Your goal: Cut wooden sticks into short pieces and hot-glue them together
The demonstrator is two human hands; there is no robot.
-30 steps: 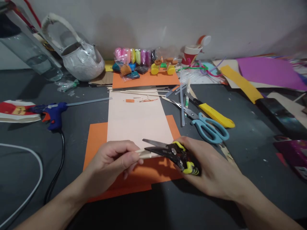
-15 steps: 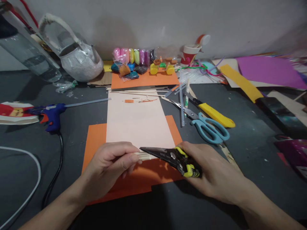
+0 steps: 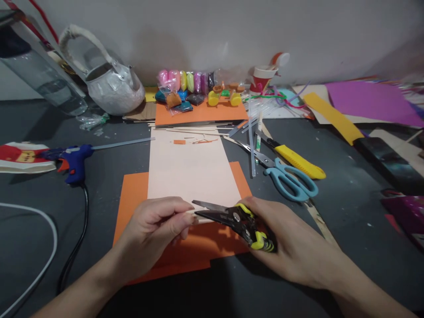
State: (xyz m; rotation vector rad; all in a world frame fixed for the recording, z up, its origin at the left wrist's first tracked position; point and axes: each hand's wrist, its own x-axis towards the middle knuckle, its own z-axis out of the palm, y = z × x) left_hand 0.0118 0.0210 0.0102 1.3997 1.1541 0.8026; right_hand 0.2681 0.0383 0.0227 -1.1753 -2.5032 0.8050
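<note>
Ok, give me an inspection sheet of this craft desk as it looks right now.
Surface: dark grey table, with paper scraps.
Job's things: thin wooden stick pinched in left hand; black-and-yellow snips in right hand, blades slightly apart at the stick; cream sheet over orange sheet.
Clutter: blue scissors, yellow utility knife, clay packets, paper cup, silver kettle, purple paper.
Fingers: both closed around their items.
Cables: black cord from blue glue gun; white cable.
Surroundings: plain wall.
</note>
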